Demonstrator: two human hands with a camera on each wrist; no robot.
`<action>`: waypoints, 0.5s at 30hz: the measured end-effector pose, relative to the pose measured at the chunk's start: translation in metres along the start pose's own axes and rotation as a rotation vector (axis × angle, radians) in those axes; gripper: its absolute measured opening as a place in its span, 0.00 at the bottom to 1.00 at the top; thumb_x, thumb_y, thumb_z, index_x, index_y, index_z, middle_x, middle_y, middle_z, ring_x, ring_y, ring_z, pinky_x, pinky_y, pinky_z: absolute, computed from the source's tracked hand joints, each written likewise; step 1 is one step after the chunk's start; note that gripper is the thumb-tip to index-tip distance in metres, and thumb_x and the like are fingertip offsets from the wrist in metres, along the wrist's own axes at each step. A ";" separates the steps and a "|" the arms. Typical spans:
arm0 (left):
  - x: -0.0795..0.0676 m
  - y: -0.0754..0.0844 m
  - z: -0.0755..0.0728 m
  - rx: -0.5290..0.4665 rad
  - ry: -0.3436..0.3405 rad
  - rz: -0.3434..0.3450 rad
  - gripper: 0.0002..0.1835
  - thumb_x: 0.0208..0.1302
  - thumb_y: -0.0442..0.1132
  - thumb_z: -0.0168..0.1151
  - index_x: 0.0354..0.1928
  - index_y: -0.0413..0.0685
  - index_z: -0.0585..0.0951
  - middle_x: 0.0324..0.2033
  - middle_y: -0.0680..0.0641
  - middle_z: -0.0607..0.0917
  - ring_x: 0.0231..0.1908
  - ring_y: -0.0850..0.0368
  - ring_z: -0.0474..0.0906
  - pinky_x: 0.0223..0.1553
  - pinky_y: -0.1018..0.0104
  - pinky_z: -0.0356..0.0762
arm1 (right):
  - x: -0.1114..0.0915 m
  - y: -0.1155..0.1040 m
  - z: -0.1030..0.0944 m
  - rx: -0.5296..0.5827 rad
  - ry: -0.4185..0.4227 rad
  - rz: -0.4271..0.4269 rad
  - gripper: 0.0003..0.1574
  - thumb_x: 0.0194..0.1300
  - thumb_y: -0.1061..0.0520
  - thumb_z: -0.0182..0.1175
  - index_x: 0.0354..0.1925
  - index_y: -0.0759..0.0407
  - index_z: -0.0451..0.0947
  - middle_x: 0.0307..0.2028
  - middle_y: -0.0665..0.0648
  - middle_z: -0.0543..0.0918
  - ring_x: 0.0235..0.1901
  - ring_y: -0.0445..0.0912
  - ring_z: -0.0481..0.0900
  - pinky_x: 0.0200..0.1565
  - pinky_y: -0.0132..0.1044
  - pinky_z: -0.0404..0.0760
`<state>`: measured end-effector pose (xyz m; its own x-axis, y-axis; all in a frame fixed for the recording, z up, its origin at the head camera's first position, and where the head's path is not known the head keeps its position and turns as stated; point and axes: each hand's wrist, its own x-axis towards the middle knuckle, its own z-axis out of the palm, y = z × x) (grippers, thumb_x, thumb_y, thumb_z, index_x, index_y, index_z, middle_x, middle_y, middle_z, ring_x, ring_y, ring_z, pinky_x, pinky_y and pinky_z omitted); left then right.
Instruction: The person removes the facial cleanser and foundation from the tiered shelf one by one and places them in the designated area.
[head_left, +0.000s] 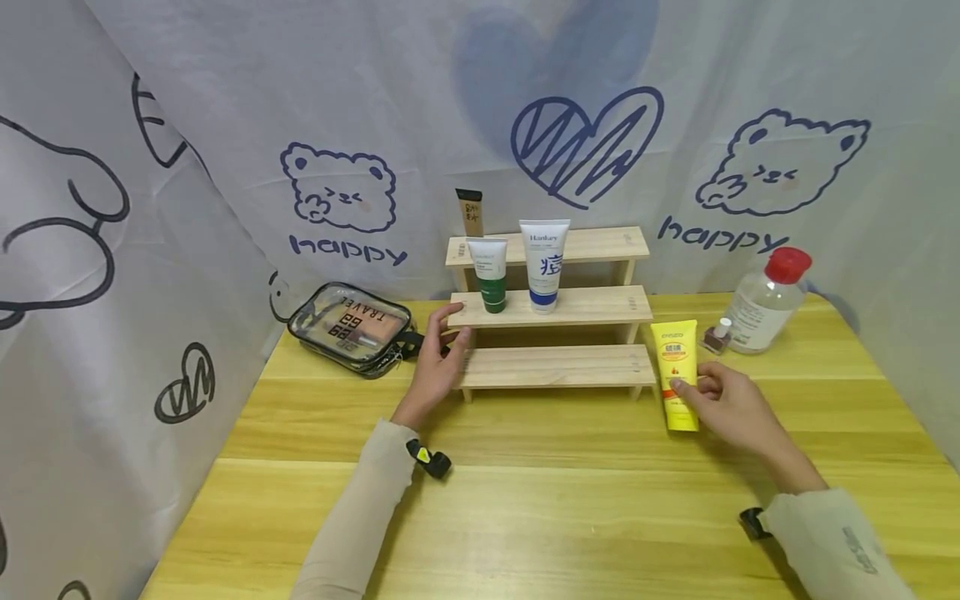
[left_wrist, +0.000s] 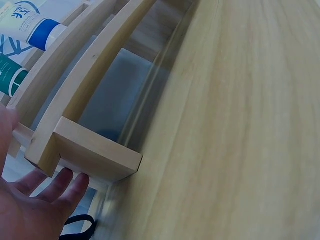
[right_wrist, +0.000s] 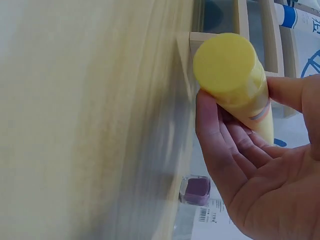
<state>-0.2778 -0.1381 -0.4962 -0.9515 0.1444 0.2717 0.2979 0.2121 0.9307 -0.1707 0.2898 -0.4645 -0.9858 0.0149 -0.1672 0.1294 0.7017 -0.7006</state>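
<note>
A yellow squeeze tube [head_left: 677, 375] is held upright, cap down, by my right hand [head_left: 731, 408], just off the right end of the wooden tiered rack [head_left: 555, 367]. In the right wrist view, thumb and fingers grip the tube near its round yellow cap [right_wrist: 225, 62]. My left hand [head_left: 438, 358] rests at the rack's left end; in the left wrist view its fingertips touch the end piece [left_wrist: 97, 150]. On the middle tier stand a green-and-white tube [head_left: 491, 275] and a white-and-blue tube [head_left: 543, 267]. A tan tube with a dark end [head_left: 471, 212] stands at the top tier's left.
A clear travel pouch [head_left: 352, 329] with black trim lies left of the rack. Right of it are a small nail polish bottle [head_left: 717, 335] and a clear bottle with a red cap [head_left: 767, 300]. A printed white cloth [head_left: 420, 100] hangs behind the wooden table [head_left: 525, 517].
</note>
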 end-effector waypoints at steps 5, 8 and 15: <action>0.000 0.001 0.000 0.007 0.005 0.001 0.24 0.87 0.42 0.56 0.79 0.58 0.68 0.78 0.41 0.67 0.71 0.33 0.76 0.70 0.35 0.75 | -0.002 0.001 0.002 -0.024 -0.018 0.014 0.49 0.83 0.34 0.57 0.72 0.79 0.68 0.53 0.74 0.84 0.41 0.52 0.80 0.35 0.36 0.80; -0.001 0.002 0.001 0.010 0.006 0.003 0.24 0.87 0.43 0.55 0.79 0.58 0.68 0.79 0.41 0.67 0.71 0.33 0.76 0.70 0.35 0.75 | -0.002 0.002 0.003 -0.031 -0.033 0.031 0.48 0.82 0.36 0.59 0.71 0.79 0.68 0.51 0.72 0.85 0.38 0.49 0.80 0.33 0.35 0.79; -0.001 0.001 0.000 -0.010 -0.002 0.000 0.24 0.87 0.43 0.56 0.79 0.58 0.68 0.77 0.40 0.68 0.71 0.31 0.75 0.70 0.33 0.74 | -0.002 0.005 0.006 -0.020 -0.059 0.033 0.47 0.82 0.38 0.60 0.69 0.80 0.69 0.47 0.69 0.87 0.32 0.46 0.80 0.30 0.34 0.79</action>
<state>-0.2763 -0.1376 -0.4957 -0.9515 0.1458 0.2710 0.2968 0.2028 0.9332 -0.1677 0.2887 -0.4719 -0.9731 -0.0033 -0.2306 0.1587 0.7156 -0.6803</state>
